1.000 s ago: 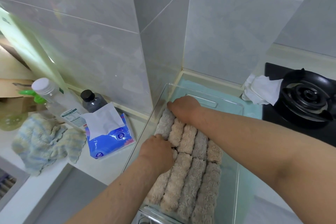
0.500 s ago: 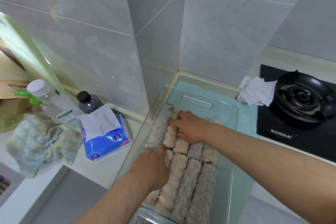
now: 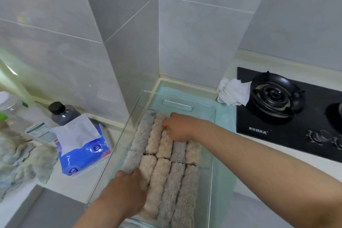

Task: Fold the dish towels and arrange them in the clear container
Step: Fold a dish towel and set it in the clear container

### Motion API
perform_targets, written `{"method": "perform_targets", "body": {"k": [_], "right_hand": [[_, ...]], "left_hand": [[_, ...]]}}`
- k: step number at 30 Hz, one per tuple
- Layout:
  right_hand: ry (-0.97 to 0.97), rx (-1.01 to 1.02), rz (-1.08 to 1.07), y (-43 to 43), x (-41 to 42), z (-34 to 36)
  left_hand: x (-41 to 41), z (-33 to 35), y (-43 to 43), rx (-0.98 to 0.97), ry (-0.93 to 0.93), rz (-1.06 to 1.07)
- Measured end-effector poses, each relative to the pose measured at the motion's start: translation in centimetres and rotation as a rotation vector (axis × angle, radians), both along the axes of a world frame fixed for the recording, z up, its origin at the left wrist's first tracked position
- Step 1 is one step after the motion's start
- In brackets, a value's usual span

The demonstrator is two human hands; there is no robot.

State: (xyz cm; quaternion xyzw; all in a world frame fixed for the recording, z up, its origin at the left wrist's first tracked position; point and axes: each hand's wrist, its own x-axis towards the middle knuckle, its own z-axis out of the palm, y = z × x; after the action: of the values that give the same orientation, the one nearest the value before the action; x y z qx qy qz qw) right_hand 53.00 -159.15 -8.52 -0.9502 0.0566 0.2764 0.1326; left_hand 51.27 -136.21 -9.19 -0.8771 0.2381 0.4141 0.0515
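The clear container (image 3: 177,105) stands on the counter in the wall corner. Inside it lie several rolled beige and grey dish towels (image 3: 177,181), packed side by side in two rows. My left hand (image 3: 127,190) lies on the near-left rolls, its fingers curled round the end of a grey rolled towel (image 3: 132,160). My right hand (image 3: 177,127) reaches across to the far row, fingertips curled down into a beige rolled towel (image 3: 157,135). The strip along the container's right side holds no towels.
A blue tissue pack (image 3: 83,150), a dark bottle (image 3: 63,114) and a crumpled striped cloth (image 3: 22,161) sit on the counter to the left. A black gas stove (image 3: 277,98) and crumpled white paper (image 3: 233,92) are to the right. A teal mat (image 3: 225,116) lies under the container.
My left hand slid back toward me from the middle rolls to the near-left ones. My right hand drew back from the container's far end onto the far row.
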Motion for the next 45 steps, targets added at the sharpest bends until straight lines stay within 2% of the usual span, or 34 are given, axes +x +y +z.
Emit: {"method": "perform_targets", "body": {"k": [3,6,9,11,13,15,20,24,27,29,32,35,41,45], "right_hand": [[0.153,-0.011,0.075,0.4,-1.3,0.5],[0.152,0.016,0.054,0.5,-1.7,0.1],[0.117,0.019,0.005,0.3,-1.9,0.6],[0.092,0.030,-0.016,0.0,-2.0,0.9],[0.126,0.054,-0.043,0.0,-2.3,1.0],[0.184,-0.007,0.002,0.5,-2.7,0.7],[0.198,-0.091,-0.012,1.0,-2.0,-0.3],[0.134,0.168,-0.125,0.4,-1.9,0.9],[0.099,0.280,-0.287,-1.4,-2.4,1.7],[0.095,0.224,-0.298,-2.4,-2.3,1.9],[0.255,0.035,-0.138,-2.6,-2.0,2.1],[0.364,-0.053,-0.017,-2.0,-1.9,1.4],[0.404,-0.080,-0.049,-2.8,-1.3,0.7],[0.325,-0.051,-0.126,-3.8,-0.9,1.5]], "left_hand": [[0.0,-0.3,0.2,-0.003,0.025,0.017],[-0.2,0.1,-0.1,0.005,0.014,0.036],[-1.2,1.1,-0.4,0.016,-0.226,-0.115],[-2.1,1.4,-0.8,-0.104,-0.288,-0.220],[-2.6,0.9,-0.8,-0.184,-0.149,-0.261],[-2.4,0.4,-0.7,-0.113,-0.011,-0.280],[-1.9,0.8,-1.1,-0.103,0.032,-0.289],[-2.2,1.0,-1.2,-0.250,0.089,-0.258],[-2.5,0.9,-1.5,-0.261,0.144,-0.273],[-2.6,0.8,-2.1,-0.284,0.171,-0.266],[-3.5,1.4,-3.6,-0.212,0.288,-0.288],[-4.0,1.9,-4.2,-0.154,0.334,-0.311],[-4.3,1.4,-4.6,-0.128,0.315,-0.270],[-4.8,1.9,-4.8,-0.088,0.285,-0.388]]}}
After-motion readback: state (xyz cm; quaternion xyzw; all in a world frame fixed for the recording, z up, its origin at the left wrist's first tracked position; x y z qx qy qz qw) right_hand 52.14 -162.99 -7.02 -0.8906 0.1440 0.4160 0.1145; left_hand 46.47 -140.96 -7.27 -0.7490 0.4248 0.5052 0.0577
